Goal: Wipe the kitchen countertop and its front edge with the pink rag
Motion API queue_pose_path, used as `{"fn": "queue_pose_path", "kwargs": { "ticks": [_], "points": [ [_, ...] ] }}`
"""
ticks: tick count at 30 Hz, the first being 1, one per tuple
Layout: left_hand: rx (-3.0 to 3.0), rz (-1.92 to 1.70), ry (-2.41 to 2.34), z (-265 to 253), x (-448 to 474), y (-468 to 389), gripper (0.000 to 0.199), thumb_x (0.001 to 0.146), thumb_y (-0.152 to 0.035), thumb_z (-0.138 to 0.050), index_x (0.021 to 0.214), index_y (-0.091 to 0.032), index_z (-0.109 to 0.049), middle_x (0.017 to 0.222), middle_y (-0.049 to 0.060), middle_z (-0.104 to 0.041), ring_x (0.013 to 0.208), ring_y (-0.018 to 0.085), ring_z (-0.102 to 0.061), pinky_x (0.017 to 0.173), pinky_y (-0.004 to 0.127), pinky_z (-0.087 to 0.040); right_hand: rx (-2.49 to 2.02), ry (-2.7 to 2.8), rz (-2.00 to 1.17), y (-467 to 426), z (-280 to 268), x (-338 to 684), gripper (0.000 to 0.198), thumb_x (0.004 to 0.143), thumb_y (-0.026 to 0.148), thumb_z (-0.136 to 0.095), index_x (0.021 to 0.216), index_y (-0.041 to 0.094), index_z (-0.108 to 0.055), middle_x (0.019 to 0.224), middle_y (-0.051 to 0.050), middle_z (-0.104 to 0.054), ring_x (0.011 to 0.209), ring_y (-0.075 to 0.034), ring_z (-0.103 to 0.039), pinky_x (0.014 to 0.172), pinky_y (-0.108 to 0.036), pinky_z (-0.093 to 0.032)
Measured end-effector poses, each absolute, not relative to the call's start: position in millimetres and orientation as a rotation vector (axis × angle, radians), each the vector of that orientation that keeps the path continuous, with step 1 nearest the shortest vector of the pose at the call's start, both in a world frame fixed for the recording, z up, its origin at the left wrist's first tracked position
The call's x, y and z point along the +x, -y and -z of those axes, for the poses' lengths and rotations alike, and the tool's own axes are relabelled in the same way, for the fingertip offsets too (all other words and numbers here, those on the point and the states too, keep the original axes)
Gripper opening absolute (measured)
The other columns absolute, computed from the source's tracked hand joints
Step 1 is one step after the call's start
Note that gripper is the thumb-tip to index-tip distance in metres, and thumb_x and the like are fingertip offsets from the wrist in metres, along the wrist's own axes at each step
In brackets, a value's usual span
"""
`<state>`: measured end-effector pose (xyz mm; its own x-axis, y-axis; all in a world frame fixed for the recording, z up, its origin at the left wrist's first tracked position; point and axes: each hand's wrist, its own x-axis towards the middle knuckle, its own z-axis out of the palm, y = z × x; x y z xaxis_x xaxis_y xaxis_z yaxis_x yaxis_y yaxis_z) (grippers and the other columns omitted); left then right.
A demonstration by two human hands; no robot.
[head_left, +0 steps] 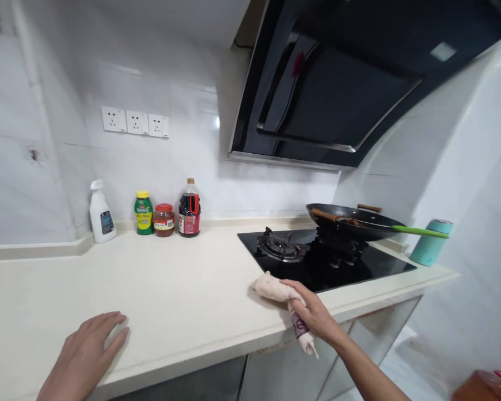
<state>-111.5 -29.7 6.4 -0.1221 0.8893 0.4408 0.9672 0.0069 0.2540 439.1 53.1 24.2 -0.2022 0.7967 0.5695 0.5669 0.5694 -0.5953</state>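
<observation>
My right hand [313,314] grips a crumpled beige cloth [271,288] pressed on the cream countertop [183,289], just in front of the black glass gas hob [342,262]. One end of the cloth hangs over the counter's front edge below my palm. My left hand [86,353] rests flat on the counter near its front edge at the left, fingers spread, holding nothing.
A black wok [350,220] with a green-handled utensil [420,231] sits on the right burner. A teal canister [431,242] stands at the far right. Against the back wall stand a white spray bottle [101,213], a yellow-green jar [143,213], a red jar [164,220] and a dark sauce bottle [189,209]. A black range hood [338,83] hangs overhead.
</observation>
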Motion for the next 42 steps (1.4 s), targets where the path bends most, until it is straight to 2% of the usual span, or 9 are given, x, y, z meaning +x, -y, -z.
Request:
{"fn": "queue_pose_path", "kwargs": {
  "ticks": [5,8,11,18,22,26,31,38,42],
  "points": [
    [-1.982,0.768,2.095,-6.0,-110.9,31.5,0.055,0.091,-0.057,-0.038,0.116,-0.023,-0.074,0.129,0.009,-0.07,0.127,0.03,-0.059,0.109,0.047,-0.045,-1.421,1.599,0.02,-83.1,-20.4,511.6,0.052,0.086,0.037,-0.04,0.131,0.019,-0.057,0.136,-0.011,-0.058,0.124,-0.025,-0.056,0.109,-0.038,-0.044],
    [-1.973,0.776,2.113,-10.0,-108.4,33.2,0.055,0.09,-0.057,-0.039,0.116,-0.023,-0.074,0.129,0.009,-0.07,0.127,0.032,-0.059,0.108,0.048,-0.045,-1.747,1.608,0.052,-99.4,-13.6,538.8,0.056,0.085,0.036,-0.035,0.131,0.012,-0.058,0.134,-0.018,-0.058,0.126,-0.031,-0.055,0.109,-0.046,-0.044],
    [-1.973,0.791,2.117,-15.0,-104.7,35.1,0.053,0.09,-0.056,-0.041,0.114,-0.023,-0.075,0.129,0.01,-0.071,0.126,0.032,-0.06,0.106,0.049,-0.047,-1.797,1.687,0.048,-104.2,-6.6,536.0,0.057,0.086,0.033,-0.035,0.132,0.007,-0.057,0.132,-0.022,-0.059,0.127,-0.035,-0.054,0.109,-0.051,-0.042],
    [-1.996,0.782,2.124,-19.4,-99.7,38.4,0.053,0.092,-0.054,-0.039,0.117,-0.021,-0.073,0.129,0.011,-0.07,0.127,0.033,-0.058,0.105,0.049,-0.046,-1.49,2.141,-0.033,-74.1,-2.6,448.4,0.054,0.094,0.037,-0.036,0.141,0.017,-0.053,0.152,-0.011,-0.048,0.145,-0.025,-0.037,0.121,-0.045,-0.031],
    [-1.998,0.757,2.191,-27.2,-94.0,42.4,0.054,0.092,-0.052,-0.037,0.12,-0.021,-0.072,0.133,0.011,-0.068,0.129,0.033,-0.057,0.105,0.05,-0.045,-1.361,2.354,-0.205,-56.1,-17.4,402.0,0.059,0.095,0.039,-0.035,0.147,0.015,-0.049,0.159,-0.012,-0.039,0.151,-0.026,-0.027,0.124,-0.048,-0.025],
    [-1.995,0.787,2.184,-36.1,-88.0,47.6,0.052,0.091,-0.05,-0.038,0.117,-0.021,-0.073,0.129,0.01,-0.07,0.125,0.032,-0.06,0.104,0.047,-0.046,-1.418,2.292,-0.266,-46.2,-23.5,384.9,0.062,0.089,0.037,-0.039,0.146,0.015,-0.05,0.157,-0.012,-0.042,0.145,-0.026,-0.037,0.122,-0.046,-0.031],
    [-1.971,0.872,2.151,-33.3,-89.8,48.2,0.049,0.09,-0.048,-0.041,0.115,-0.021,-0.074,0.124,0.009,-0.073,0.122,0.03,-0.062,0.104,0.044,-0.047,-1.423,2.056,-0.096,-28.8,-0.3,388.1,0.057,0.088,0.037,-0.038,0.139,0.019,-0.055,0.146,-0.011,-0.054,0.132,-0.028,-0.053,0.112,-0.045,-0.042],
    [-2.019,0.962,2.061,-26.8,-95.3,47.3,0.045,0.091,-0.048,-0.044,0.112,-0.022,-0.074,0.123,0.009,-0.073,0.121,0.029,-0.063,0.103,0.044,-0.047,-1.578,1.761,-0.177,-22.6,18.4,417.3,0.058,0.087,0.047,-0.038,0.137,0.022,-0.054,0.131,-0.009,-0.065,0.117,-0.03,-0.061,0.099,-0.045,-0.05],
    [-2.017,0.986,2.055,-26.4,-91.9,50.7,0.039,0.091,-0.043,-0.048,0.113,-0.023,-0.074,0.122,0.008,-0.074,0.12,0.027,-0.063,0.103,0.043,-0.046,-1.61,1.786,0.037,-31.4,23.5,389.2,0.063,0.086,0.047,-0.034,0.135,0.013,-0.055,0.131,-0.018,-0.063,0.121,-0.036,-0.059,0.104,-0.052,-0.048]
  ]
}}
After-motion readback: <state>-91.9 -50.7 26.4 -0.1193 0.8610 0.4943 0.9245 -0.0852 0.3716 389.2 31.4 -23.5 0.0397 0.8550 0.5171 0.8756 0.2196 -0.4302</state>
